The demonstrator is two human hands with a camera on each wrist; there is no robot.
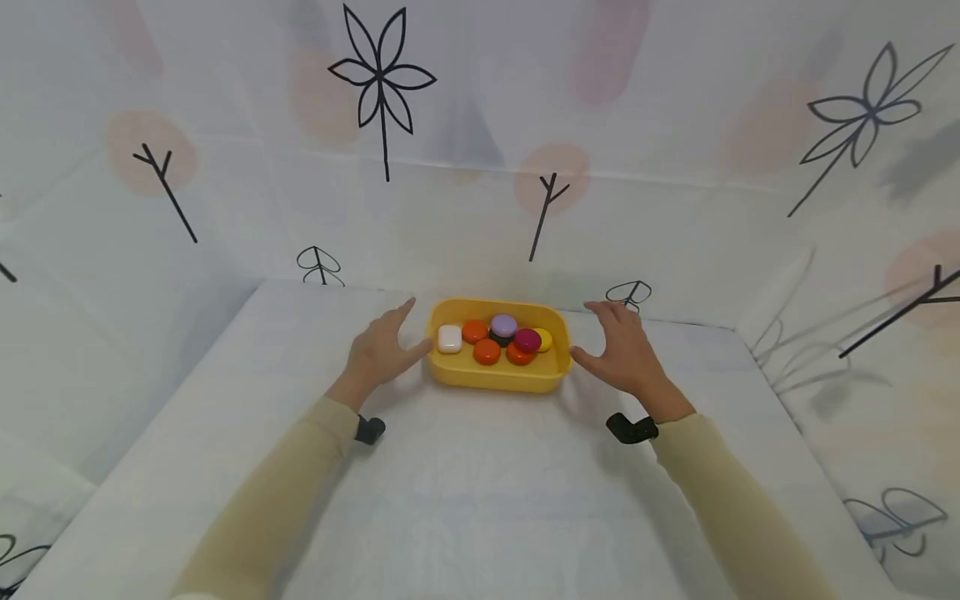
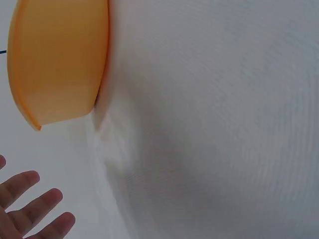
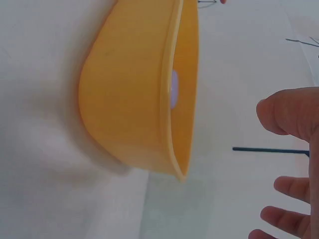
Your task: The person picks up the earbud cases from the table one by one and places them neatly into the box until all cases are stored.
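Observation:
A yellow plastic tub (image 1: 495, 381) sits near the far edge of the table. Inside it lie several glossy pieces: a white square one (image 1: 450, 339), orange-red round ones (image 1: 487, 352), a lilac one (image 1: 504, 325) over a dark one, a magenta one (image 1: 527, 340) and a yellow one (image 1: 545, 340). My left hand (image 1: 381, 348) is at the tub's left end, fingers spread, thumb tip right by the rim. At the opposite end my right hand (image 1: 626, 354) mirrors it, its thumb (image 3: 291, 113) apart from the wall in the right wrist view. Neither hand holds anything.
White cloth covers the table (image 1: 480, 500). Behind and at both sides hangs a pale curtain (image 1: 465, 225) printed with dark plant outlines and soft blotches. Dark wrist-worn devices, one a black piece (image 1: 632, 428), stick inward from both sleeves.

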